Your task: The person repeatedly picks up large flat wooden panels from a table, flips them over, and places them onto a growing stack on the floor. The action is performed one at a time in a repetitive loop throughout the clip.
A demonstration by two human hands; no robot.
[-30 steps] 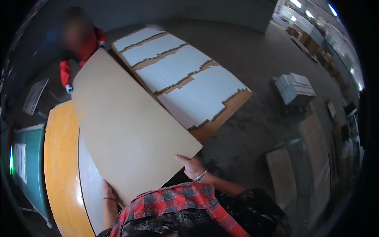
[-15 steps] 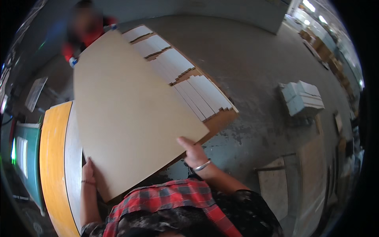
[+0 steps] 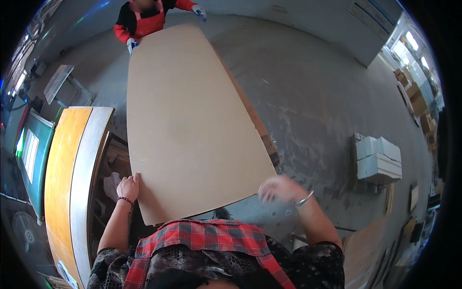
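A large tan board (image 3: 197, 125) lies over a stack, running from my waist to the far side. My left hand (image 3: 128, 188) is closed on its near left edge, fingertips on the upper face. My right hand (image 3: 280, 189), blurred by motion, hovers at the near right corner with its fingers loosely bent and apart, gripping nothing that I can see. Beneath the board's right side a strip of brown sheet (image 3: 262, 130) shows. The white strips seen earlier are now hidden under the board.
Across the board stands a co-worker (image 3: 150, 21) in a red apron and gloves, one glove at its far left corner, the other raised. Left are a yellow-and-white curved panel (image 3: 67, 178) and a green machine (image 3: 36, 154). White blocks (image 3: 378, 159) sit at right on the floor.
The board has swung and come down squarely over the stack, covering the white strips. My right hand has come off the board's near edge and moved right. The co-worker's one hand has lifted away.
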